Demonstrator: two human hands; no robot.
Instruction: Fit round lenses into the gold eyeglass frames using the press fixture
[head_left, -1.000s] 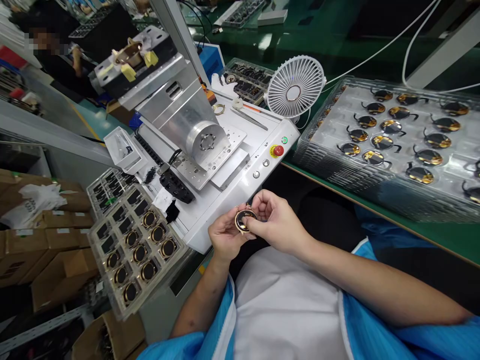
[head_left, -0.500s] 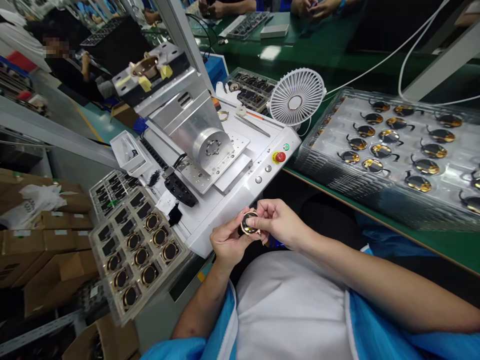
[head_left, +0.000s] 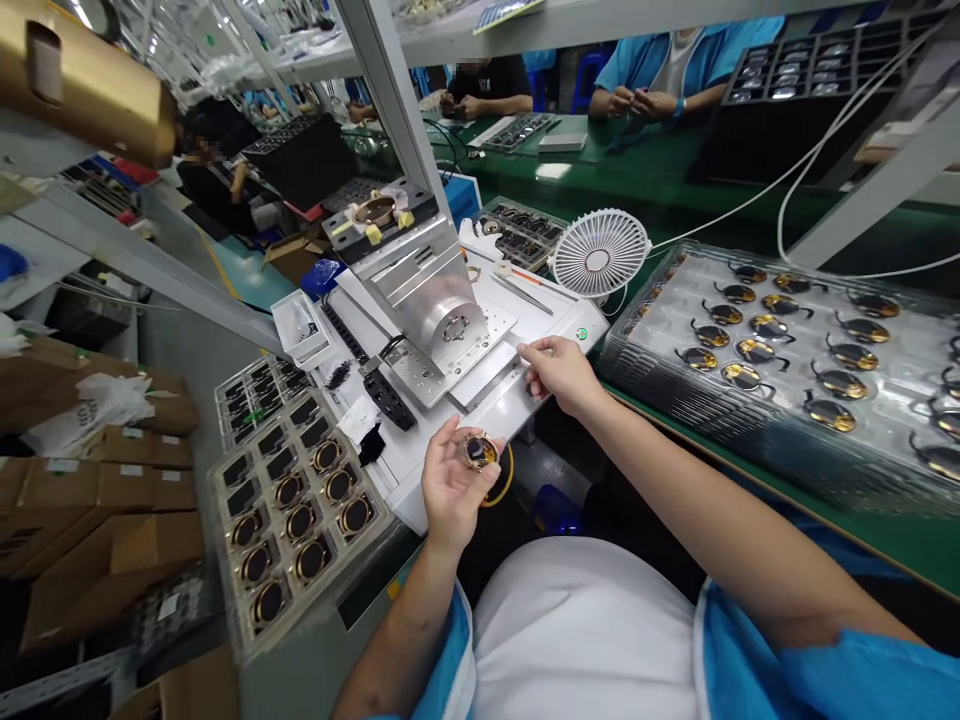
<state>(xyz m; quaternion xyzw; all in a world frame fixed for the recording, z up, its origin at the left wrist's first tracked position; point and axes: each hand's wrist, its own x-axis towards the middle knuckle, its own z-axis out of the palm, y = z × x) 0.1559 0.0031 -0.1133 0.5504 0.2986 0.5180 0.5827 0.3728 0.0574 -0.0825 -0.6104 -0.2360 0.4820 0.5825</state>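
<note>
A gold-rimmed watch case (head_left: 480,453) with a black and gold round piece in it lies in my left hand (head_left: 456,490). My left thumb rests along its lower edge, and the fingers curl behind it. My right hand (head_left: 561,375) hovers at the front panel of a white machine (head_left: 491,405), index finger stretched out and the other fingers loosely bent. I see nothing between those fingers. The hand covers part of the panel, and whether it touches a button cannot be made out. On the machine stands a metal fixture (head_left: 442,310); tweezers (head_left: 523,294) lie behind the right hand.
At left, a clear tray (head_left: 225,530) holds several watch cases. Stacked trays (head_left: 652,375) of black and gold round parts with flex tails stand at right. A white fan (head_left: 600,252) is behind the machine. Co-workers sit across the green bench (head_left: 555,185).
My right hand has left the watch case and moved forward to the machine's front panel. My left hand keeps the case, now tilted and more exposed. The view has lifted.
</note>
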